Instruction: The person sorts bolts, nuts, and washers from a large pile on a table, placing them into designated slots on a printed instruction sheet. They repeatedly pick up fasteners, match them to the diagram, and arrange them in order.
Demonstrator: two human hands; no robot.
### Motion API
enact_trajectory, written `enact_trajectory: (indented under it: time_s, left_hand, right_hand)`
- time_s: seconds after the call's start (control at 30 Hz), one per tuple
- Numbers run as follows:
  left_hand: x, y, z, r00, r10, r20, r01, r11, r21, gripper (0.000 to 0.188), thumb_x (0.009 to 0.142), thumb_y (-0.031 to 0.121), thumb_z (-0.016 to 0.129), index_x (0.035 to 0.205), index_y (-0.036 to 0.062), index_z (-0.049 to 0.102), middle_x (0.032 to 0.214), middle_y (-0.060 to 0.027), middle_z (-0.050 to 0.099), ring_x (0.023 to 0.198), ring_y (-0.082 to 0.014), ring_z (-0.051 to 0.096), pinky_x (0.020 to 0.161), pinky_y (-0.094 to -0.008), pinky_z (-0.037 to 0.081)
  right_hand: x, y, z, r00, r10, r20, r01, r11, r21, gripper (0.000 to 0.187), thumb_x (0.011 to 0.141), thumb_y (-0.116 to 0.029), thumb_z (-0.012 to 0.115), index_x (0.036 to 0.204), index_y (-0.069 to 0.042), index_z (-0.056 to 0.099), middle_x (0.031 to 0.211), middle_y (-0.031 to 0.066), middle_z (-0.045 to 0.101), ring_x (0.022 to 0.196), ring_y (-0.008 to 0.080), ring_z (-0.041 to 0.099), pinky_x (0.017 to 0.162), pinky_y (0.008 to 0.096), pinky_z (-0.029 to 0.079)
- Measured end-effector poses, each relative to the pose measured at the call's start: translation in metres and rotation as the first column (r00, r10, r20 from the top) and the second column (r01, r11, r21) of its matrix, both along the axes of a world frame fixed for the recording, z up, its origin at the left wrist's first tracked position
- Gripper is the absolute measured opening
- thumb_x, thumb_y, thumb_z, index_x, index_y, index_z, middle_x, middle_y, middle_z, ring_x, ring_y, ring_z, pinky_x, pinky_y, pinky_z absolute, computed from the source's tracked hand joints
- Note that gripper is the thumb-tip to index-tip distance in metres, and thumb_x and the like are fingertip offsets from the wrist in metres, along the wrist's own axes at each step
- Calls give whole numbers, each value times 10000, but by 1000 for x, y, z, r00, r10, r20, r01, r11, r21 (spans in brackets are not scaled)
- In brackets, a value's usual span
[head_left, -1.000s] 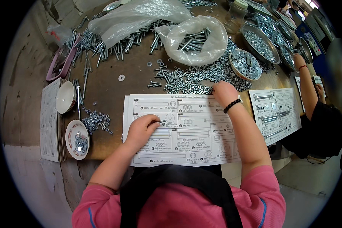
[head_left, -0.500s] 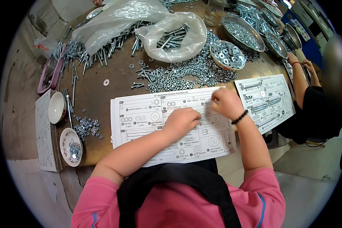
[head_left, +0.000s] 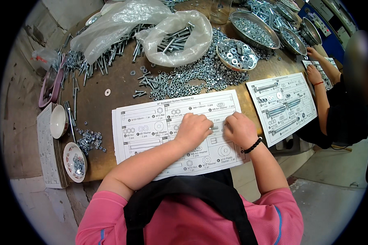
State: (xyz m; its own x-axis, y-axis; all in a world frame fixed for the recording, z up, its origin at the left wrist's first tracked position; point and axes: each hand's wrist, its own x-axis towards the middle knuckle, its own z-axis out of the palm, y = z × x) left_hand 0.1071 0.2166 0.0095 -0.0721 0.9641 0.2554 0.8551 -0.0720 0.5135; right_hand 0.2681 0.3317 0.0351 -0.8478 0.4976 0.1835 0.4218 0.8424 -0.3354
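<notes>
**Both hands meet at the middle of the printed sheet**

Head view: the left hand (head_left: 193,130) and the right hand (head_left: 240,129) rest knuckles-up on the white printed sheet (head_left: 151,126), close together but apart, with a narrow strip of paper showing between them; the fingers of both are curled downward and bunched, tips pressed toward the paper, and whether they pinch a small part underneath I cannot tell, since the backs of the hands hide it; a small grey piece seems to lie in the gap between the two hands, just beside the left knuckles, too small to name.

The sheet lies with its long axis running left to right across the brown surface (head_left: 110,106), its near edge toward the person; the pile of loose nuts (head_left: 200,75) lies straight beyond the sheet's far edge, ahead of both hands and near them, the right hand slightly nearer to its thick part; the clear bag of bolts (head_left: 171,36) sits further off behind the pile; a second sheet (head_left: 282,104) lies to the right, where another person's hand (head_left: 313,74) works at its far corner; two small bowls (head_left: 58,121) stand well apart to the left.
</notes>
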Motion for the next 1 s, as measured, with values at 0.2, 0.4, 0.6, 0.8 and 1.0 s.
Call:
enact_trajectory:
  time_s: [0.2, 0.4, 0.6, 0.8, 1.0]
  left_hand:
    - [-4, -7, 7, 999, -6, 48, 7, 999, -32, 235, 711, 228, 685, 904, 115, 612, 805, -30, 570, 806, -223, 546, 761, -362, 362]
    - [-43, -35, 20, 989, 111, 98, -107, 993, -50, 320, 722, 205, 676, 1010, 94, 592, 866, -55, 572, 840, -242, 548, 805, -369, 371]
    - [-152, -45, 18, 885, 454, 103, -459, 888, 30, 219, 754, 131, 609, 960, 55, 612, 901, -131, 574, 875, -316, 549, 767, -390, 441]
    - [-250, -23, -1, 776, 627, -71, -628, 778, 9, 218, 780, 136, 607, 982, 54, 607, 930, -129, 589, 887, -290, 573, 781, -359, 452]
    - [-276, -3, -5, 772, 625, -113, -635, 754, -168, 226, 735, 159, 665, 918, 39, 609, 918, -121, 605, 875, -278, 578, 772, -354, 455]
  right_hand:
    - [-5, 13, 14, 998, -43, -37, 35, 981, -190, 146, 739, -180, 638, 826, -70, 597, 778, 98, 557, 758, 291, 556, 643, 381, 457]
    - [-36, 23, 26, 998, -65, -17, 60, 973, -222, 167, 770, -172, 638, 895, -65, 612, 811, 98, 564, 716, 261, 568, 647, 357, 455]
    - [-60, 20, 17, 999, -39, 6, 38, 930, -367, 183, 797, -185, 618, 913, -43, 611, 824, 98, 577, 724, 241, 578, 660, 337, 460]
    - [-76, 24, 4, 998, -61, -12, 47, 866, -498, 180, 809, -177, 594, 874, -10, 617, 803, 107, 602, 703, 237, 570, 651, 328, 454]
    - [-72, 30, -3, 995, -97, -36, 60, 825, -561, 186, 810, -174, 590, 876, -2, 618, 796, 100, 610, 703, 200, 576, 647, 305, 458]
